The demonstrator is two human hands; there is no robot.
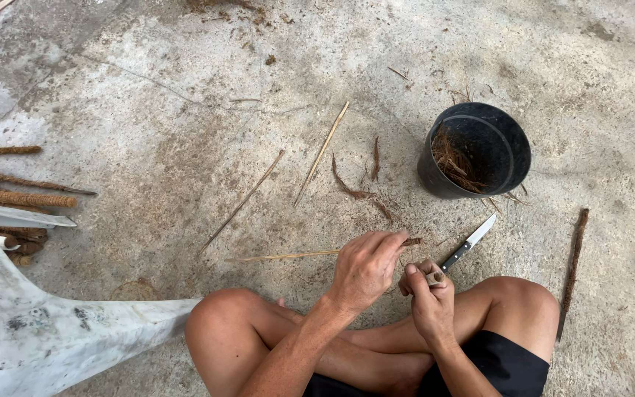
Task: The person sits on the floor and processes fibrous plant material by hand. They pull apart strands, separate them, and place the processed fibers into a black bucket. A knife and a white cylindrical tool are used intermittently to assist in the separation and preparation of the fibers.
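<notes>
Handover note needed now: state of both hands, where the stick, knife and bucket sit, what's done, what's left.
Left hand: pinching a thin stick near its dark right end; the stick runs out to the left above the floor.
Right hand: closed on the knife, blade pointing up-right, away from the stick.
Black bucket: upright beyond the hands, brown fibre inside.
Done: peelings lie on the concrete floor; two bare sticks lie beyond.
Left: the held stick's right end looks dark, seemingly unpeeled; a dark stick lies at the right.
</notes>
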